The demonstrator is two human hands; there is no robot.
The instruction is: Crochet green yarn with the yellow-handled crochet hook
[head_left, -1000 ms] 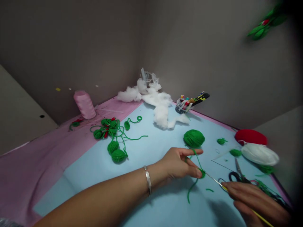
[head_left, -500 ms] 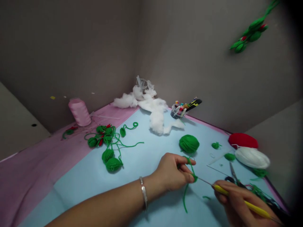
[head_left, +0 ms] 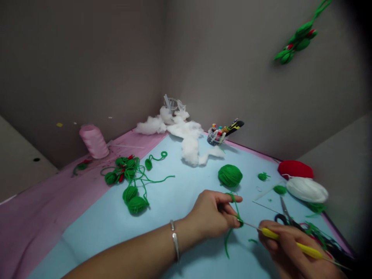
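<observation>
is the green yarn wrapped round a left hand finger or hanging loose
Wrapped: the green yarn loops over the raised finger of the left hand, then runs down to the crochet hook in the right hand.

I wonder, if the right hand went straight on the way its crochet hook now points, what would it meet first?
The right hand would probably meet the small green crocheted piece pinched by the left hand, as the crochet hook tip appears to be at it, though depth is hard to judge.
</observation>
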